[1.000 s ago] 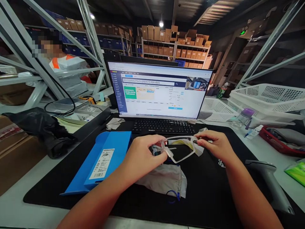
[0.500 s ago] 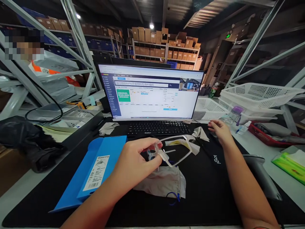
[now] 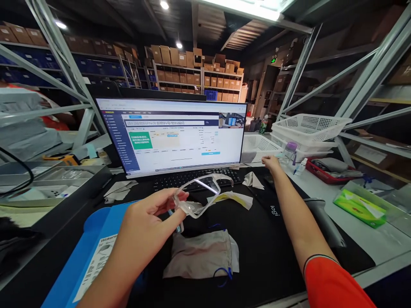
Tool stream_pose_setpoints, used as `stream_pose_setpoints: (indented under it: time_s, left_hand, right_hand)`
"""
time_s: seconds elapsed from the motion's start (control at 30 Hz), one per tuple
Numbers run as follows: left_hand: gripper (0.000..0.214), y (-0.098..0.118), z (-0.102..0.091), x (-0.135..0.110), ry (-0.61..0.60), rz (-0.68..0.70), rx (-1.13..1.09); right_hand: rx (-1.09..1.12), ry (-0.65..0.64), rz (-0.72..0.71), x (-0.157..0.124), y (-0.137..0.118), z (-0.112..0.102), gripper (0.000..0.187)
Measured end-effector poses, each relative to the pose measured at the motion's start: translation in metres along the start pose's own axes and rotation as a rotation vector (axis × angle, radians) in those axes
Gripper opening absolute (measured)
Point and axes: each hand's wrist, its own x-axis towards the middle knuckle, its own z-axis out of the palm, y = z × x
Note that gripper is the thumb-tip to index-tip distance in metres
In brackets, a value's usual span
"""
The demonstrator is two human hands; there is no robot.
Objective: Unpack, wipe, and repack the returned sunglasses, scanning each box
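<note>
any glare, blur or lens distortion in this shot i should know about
Head view: wide-angle lens bows the shelf struts at the edges; ceiling light strip blown out; monitor bright, its small text soft; a white reflection streaks the clear glasses in the left hand; right hand shows no motion smear.

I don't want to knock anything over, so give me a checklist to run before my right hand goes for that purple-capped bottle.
1. Left hand grip on the clear glasses: pinched at one end, held above the black mat. Ok.
2. Right hand free: open, nothing in it. Ok.
3. Purple-capped bottle upright, cap on: ok.
4. Room around it: a small dropper bottle stands close beside it, and a white basket sits behind. Not ok, go slowly.
5. Right hand already touching the bottle: cannot tell.
6. Grey pouch flat on the mat, below the glasses: ok.
</note>
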Motion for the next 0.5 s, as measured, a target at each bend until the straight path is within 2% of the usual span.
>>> stream_pose_setpoints:
  time_s: [0.17, 0.33, 0.5]
  left_hand:
    - [0.025, -0.001, 0.003, -0.001, 0.037, -0.003, 0.072]
    - [0.025, -0.007, 0.011, -0.001, 0.054, 0.019, 0.147]
    - [0.025, -0.008, 0.010, 0.000, 0.057, 0.037, 0.190]
  right_hand:
    - [-0.324, -0.160, -0.071, -0.028, 0.018, 0.009, 0.035]
    - [-0.545, -0.170, -0.059, -0.052, 0.017, 0.026, 0.037]
    - [-0.617, -0.129, -0.055, -0.060, 0.009, 0.016, 0.033]
